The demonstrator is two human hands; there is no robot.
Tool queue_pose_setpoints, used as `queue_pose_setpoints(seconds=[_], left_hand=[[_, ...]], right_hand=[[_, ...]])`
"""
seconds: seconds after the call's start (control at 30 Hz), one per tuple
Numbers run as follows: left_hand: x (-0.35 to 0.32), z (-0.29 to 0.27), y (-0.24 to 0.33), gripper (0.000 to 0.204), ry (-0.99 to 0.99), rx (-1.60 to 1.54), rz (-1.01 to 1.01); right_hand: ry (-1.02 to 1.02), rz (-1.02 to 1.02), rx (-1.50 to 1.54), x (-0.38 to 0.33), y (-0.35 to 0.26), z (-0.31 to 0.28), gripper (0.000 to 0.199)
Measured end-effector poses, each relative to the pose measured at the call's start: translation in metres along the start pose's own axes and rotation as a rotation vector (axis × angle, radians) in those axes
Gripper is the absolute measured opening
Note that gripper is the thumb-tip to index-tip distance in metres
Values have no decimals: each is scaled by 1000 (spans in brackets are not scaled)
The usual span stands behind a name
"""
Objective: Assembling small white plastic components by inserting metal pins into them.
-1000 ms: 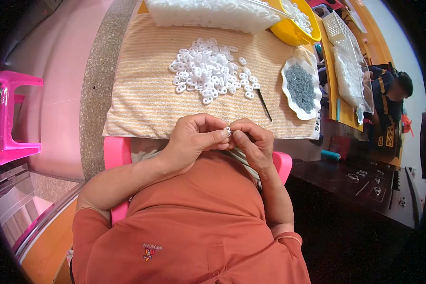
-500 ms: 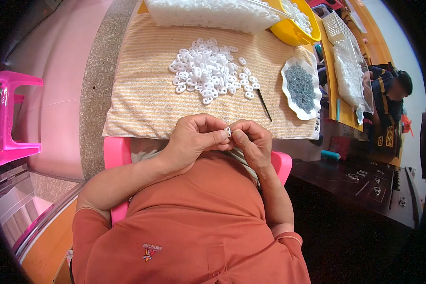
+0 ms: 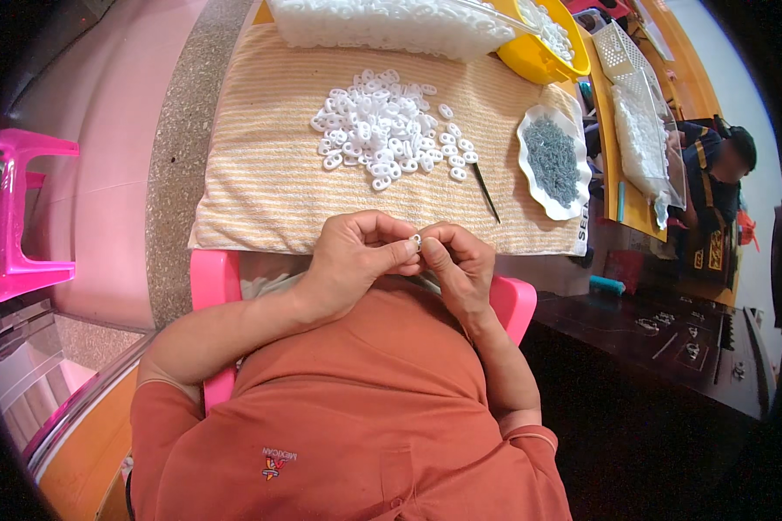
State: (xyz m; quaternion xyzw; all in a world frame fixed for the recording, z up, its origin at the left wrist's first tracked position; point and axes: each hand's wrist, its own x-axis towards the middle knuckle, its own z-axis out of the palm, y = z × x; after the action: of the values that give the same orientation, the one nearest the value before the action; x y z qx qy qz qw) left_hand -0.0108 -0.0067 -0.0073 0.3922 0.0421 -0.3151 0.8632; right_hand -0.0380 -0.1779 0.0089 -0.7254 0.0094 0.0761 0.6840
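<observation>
Grip — left hand [image 3: 343, 260], right hand [image 3: 459, 267] pinching white piece [image 3: 418, 240], striped towel [image 3: 265, 165] beyond — pink stool [image 3: 5, 221] leftward

- Piece [image 3: 418, 242] I grip: smooth plastic.
- Loose pile [image 3: 378, 130]: smooth plastic.
- Towel [image 3: 256, 165] before me: matt, rough cloth.
- Dish [image 3: 558, 211]: smooth, glossy.
- My shirt [image 3: 356, 382]: matt cloth.
- Stool [image 3: 9, 217]: glossy plastic.

The right hand [image 3: 456, 265] has slid a bit left, closer to the left hand [image 3: 343, 256], and its arm [image 3: 506, 373] swung along too. Now I can see more of the pink chair [image 3: 514, 306] beside that arm. Less of the white bit [image 3: 418, 241] between the hands shows than a second ago.
</observation>
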Motion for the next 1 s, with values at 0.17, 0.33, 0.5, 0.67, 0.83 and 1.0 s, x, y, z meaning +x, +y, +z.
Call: queue_pose_setpoints(seconds=[0.17, 0.33, 0.5, 0.67, 0.83, 1.0], left_hand=[[-5, 5, 1, 12, 35, 154, 89], [-9, 9, 1, 8, 26, 329, 198], [-12, 13, 3, 8, 1, 438, 306], [-7, 10, 4, 9, -29, 370, 215], [-3, 7, 6, 10, -19, 292, 188], [-2, 6, 9, 12, -12, 245, 149]], right_hand=[[-2, 91, 149, -1, -3, 3, 16], [-31, 119, 160, -2, -5, 2, 18], [-75, 159, 188, -2, -11, -1, 19], [-103, 209, 280, 1, -11, -5, 20], [-116, 154, 357, 4, -3, -9, 20], [-94, 153, 422, 5, -4, -8, 20]])
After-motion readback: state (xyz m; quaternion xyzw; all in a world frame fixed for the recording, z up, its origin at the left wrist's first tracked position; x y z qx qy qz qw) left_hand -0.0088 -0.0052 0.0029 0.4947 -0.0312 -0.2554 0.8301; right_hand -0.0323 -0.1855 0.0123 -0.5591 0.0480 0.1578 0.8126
